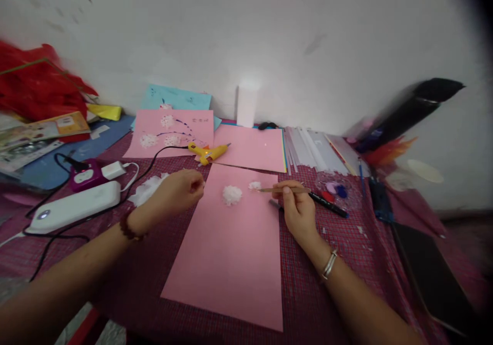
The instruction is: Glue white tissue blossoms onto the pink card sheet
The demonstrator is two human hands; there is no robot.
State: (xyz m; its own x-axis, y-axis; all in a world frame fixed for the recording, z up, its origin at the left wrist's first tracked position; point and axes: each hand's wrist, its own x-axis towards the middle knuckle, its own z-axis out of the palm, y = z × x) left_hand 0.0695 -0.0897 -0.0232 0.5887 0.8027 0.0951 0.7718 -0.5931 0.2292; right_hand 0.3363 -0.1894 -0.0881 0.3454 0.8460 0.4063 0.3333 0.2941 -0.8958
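Observation:
A long sheet of pink paper (234, 257) lies in front of me, with a round white fluffy tuft (232, 195) near its top. To the right of it is a smaller white tuft (254, 185). My right hand (298, 206) pinches a thin brownish pointed stick (268, 190), whose tip touches or nearly touches the small tuft. My left hand (183, 191) is over the sheet's left edge with fingers curled closed; whether anything is between them is hidden. Under that wrist, white fluffy material (146, 190) rests on the cloth.
Behind the sheet lies a yellow glue gun (208, 153), its cord running left to a purple plug adapter (88, 174) and white power strip (77, 206). A decorated pink card (173, 124) leans at the back. Markers (329, 204) and paint blobs (335, 190) are on the right.

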